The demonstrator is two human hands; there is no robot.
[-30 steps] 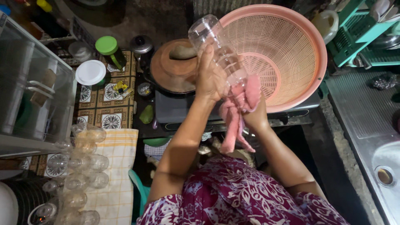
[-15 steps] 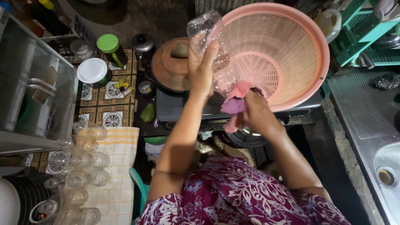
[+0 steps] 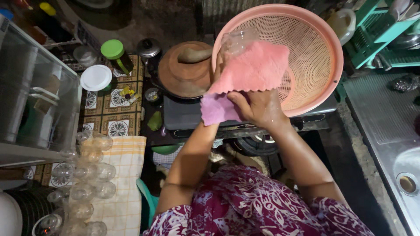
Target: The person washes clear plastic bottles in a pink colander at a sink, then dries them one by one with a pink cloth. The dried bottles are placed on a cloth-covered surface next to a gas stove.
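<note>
Pink cloth (image 3: 258, 65) covers most of the clear plastic bottle (image 3: 236, 41), which is held up in front of the big pink basket (image 3: 323, 39). Only the top end of the bottle shows above the cloth; the rest is wrapped. The cloth has a second, purple side (image 3: 216, 109) that hangs down below the pink part.

The right hand (image 3: 258, 107) holds the cloth from below — its thumb lies on the pink side and its fingers are closed around the folded edge, pinching pink and purple together. The left hand (image 3: 217, 72) is almost fully hidden behind the cloth; the forearm goes up to the bottle, but if its fingers are spread or closed around the bottle I cannot tell.

The basket stands tilted on a dark stove (image 3: 188, 116), and its open side faces the camera. Just beside it, to the left, there is a brown clay mortar (image 3: 181, 78) with a pestle (image 3: 194, 54) lying in it. Further left stands a jar with a green lid (image 3: 113, 49), and near it a white round lid (image 3: 96, 78) on the patterned tiles.

At lower left many clear glasses (image 3: 87, 170) lie on a striped towel (image 3: 127, 183). At the right edge there is a metal sink (image 3: 393, 131) — well apart from the hands.
</note>
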